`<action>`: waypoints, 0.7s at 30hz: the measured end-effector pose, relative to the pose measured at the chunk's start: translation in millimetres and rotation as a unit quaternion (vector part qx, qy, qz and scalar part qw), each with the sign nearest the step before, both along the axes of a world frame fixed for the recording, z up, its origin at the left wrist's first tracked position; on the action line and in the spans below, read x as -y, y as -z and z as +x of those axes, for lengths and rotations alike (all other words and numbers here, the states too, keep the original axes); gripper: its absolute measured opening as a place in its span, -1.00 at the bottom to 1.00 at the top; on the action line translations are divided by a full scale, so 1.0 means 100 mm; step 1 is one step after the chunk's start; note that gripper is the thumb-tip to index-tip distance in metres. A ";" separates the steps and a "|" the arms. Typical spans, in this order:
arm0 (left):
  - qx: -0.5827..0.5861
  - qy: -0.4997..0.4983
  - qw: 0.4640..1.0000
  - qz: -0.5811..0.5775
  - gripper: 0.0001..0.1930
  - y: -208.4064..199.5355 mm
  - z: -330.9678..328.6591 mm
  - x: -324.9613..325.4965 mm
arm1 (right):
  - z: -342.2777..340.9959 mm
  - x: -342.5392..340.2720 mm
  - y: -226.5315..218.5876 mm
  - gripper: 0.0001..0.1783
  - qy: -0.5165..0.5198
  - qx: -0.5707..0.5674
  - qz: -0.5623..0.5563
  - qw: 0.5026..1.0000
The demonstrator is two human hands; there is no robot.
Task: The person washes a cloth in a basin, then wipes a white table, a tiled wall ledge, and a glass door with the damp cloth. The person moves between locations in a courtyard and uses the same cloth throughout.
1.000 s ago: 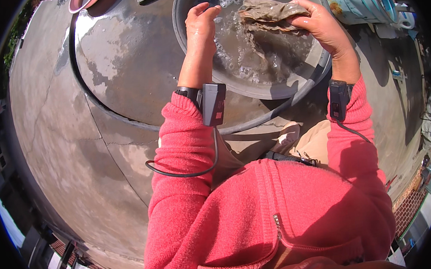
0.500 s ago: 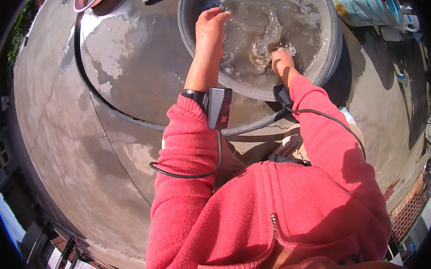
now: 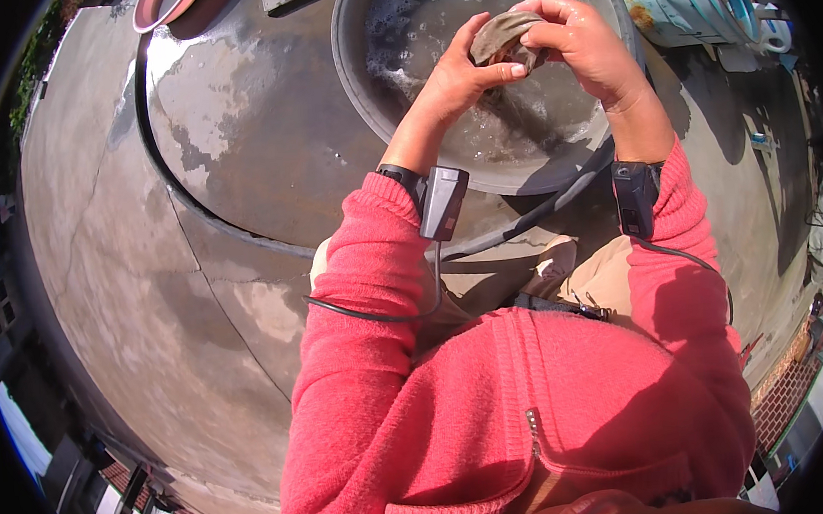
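A wet, greyish-brown cloth [image 3: 503, 35] is bunched up between my two hands above a large grey tub [image 3: 364, 100]. My right hand [image 3: 579, 44] is closed on it, fingers curled over its top and right side. On the other side, my left hand [image 3: 461, 70] grips the cloth's left edge between thumb and fingers. Murky, foamy water [image 3: 460, 131] fills the tub below, and the shadow of hands and cloth falls on it. What kind of cloth item it is, I cannot make out.
A black hose [image 3: 231, 228] curves over the wet concrete floor [image 3: 263, 134] and past the tub's near side. Light blue buckets [image 3: 679, 0] lie at the far right. At the far left stands a reddish basin [image 3: 165, 8]. Dark cables hang from devices strapped to both my wrists.
My right hand has come up out of the water with the cloth. My left hand has moved right and taken hold of the cloth too.
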State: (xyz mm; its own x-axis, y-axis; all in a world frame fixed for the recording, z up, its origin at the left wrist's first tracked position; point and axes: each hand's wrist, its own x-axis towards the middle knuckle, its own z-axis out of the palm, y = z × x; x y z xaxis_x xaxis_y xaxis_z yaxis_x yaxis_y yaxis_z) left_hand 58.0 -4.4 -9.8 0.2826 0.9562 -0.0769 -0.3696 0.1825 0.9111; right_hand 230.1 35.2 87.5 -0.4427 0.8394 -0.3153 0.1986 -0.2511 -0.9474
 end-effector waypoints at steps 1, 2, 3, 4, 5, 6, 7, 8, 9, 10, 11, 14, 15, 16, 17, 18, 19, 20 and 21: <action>0.034 0.009 0.999 0.035 -0.12 -0.01 0.02 0.00 | -0.05 0.00 -0.18 -0.73 0.019 -0.038 0.014 0.999; -0.002 0.004 0.999 0.031 -0.19 -0.01 0.03 -0.01 | -0.08 0.00 -0.32 -0.71 0.050 -0.085 0.010 0.995; -0.031 -0.008 0.999 0.039 -0.26 -0.01 0.04 -0.01 | -0.10 0.00 -0.43 -0.67 0.031 -0.127 0.037 0.991; -0.028 -0.020 0.997 0.065 -0.33 0.01 0.05 -0.01 | -0.09 0.01 -0.50 -0.68 0.047 -0.170 0.062 0.982; -0.089 -0.048 0.995 0.015 -0.38 0.04 0.05 -0.01 | -0.07 0.01 -0.54 -0.68 0.062 -0.213 0.087 0.971; -0.115 -0.075 0.990 -0.016 -0.42 0.08 0.05 -0.01 | -0.03 0.00 -0.54 -0.68 0.063 -0.226 0.086 0.968; -0.126 -0.102 0.986 -0.033 -0.47 0.13 0.05 -0.02 | 0.03 -0.02 -0.52 -0.67 0.063 -0.239 0.085 0.965; -0.051 -0.124 0.990 -0.037 -0.61 0.18 0.04 -0.04 | 0.10 -0.04 -0.46 -0.66 0.065 -0.251 0.084 0.962; 0.046 -0.152 0.987 -0.034 -0.65 0.23 0.02 -0.06 | 0.17 -0.06 -0.36 -0.69 0.092 -0.288 0.026 0.953; 0.150 -0.171 0.973 -0.030 -0.69 0.27 0.00 -0.09 | 0.25 -0.09 -0.23 -0.72 0.119 -0.324 -0.031 0.938; 0.239 -0.192 0.950 -0.065 -0.73 0.30 -0.02 -0.11 | 0.31 -0.10 -0.06 -0.75 0.125 -0.369 -0.068 0.918; 0.302 -0.155 0.939 -0.057 -0.78 0.32 -0.02 -0.14 | 0.36 -0.02 0.59 -0.79 0.318 -0.300 -0.208 0.875; 0.347 -0.145 0.927 -0.010 -0.77 0.32 0.02 -0.12 | 0.32 0.04 0.81 -0.77 0.367 -0.270 -0.249 0.855; 0.360 -0.134 0.922 -0.045 -0.71 0.31 0.07 -0.09 | 0.26 0.12 1.00 -0.67 0.346 -0.234 -0.263 0.870; 0.364 -0.135 0.917 -0.094 -0.61 0.31 0.13 -0.05 | 0.18 0.18 1.16 -0.55 0.329 -0.229 -0.296 0.867; 0.370 -0.133 0.908 -0.147 -0.61 0.31 0.19 0.00 | 0.11 0.22 1.28 -0.54 0.313 -0.271 -0.296 0.861; 0.382 -0.118 0.897 -0.190 -0.60 0.31 0.25 0.03 | 0.03 0.22 1.37 -0.52 0.274 -0.337 -0.311 0.845; 0.391 -0.120 0.892 -0.192 -0.61 0.32 0.29 0.05 | -0.03 0.21 1.42 -0.55 0.271 -0.386 -0.313 0.824; 0.365 -0.136 0.904 -0.180 -0.61 0.32 0.31 0.06 | -0.07 0.17 1.44 -0.58 0.327 -0.352 -0.279 0.831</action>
